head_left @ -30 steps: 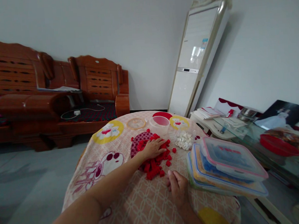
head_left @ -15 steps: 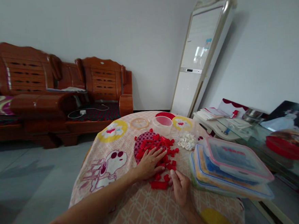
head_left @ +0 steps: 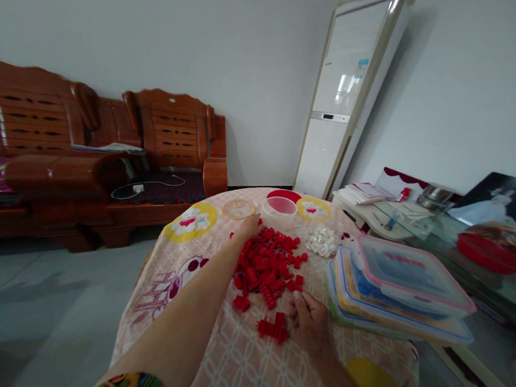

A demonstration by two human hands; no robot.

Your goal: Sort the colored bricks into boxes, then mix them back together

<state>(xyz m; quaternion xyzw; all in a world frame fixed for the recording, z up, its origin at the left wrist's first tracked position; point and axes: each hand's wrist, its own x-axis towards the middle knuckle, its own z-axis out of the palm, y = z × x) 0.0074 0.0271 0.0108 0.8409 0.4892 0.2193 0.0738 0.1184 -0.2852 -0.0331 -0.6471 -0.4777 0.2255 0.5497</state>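
Observation:
A heap of small red toy bricks (head_left: 267,263) lies on a patterned cloth over the round table. My left hand (head_left: 250,225) reaches across to the heap's far edge, beside a single red brick (head_left: 260,221). The back of that hand and its distance hide most of its fingers. At the near right side of the heap, my right hand (head_left: 311,319) rests with fingers curled and thumb against the forefinger. What it holds, if anything, is hidden. Left of it sits a small joined cluster of red bricks (head_left: 274,328), apart from the heap.
Behind the heap stand a translucent tub (head_left: 281,218) and a round clear lid (head_left: 238,209). A bag of white pieces (head_left: 323,240) lies right of the heap. Stacked lidded plastic boxes (head_left: 405,283) occupy the table's right side, near a cluttered glass table (head_left: 438,246).
My left hand has moved from on top of the heap to its far edge, uncovering the bricks. The near red cluster looks shifted or turned. My right hand has hardly moved.

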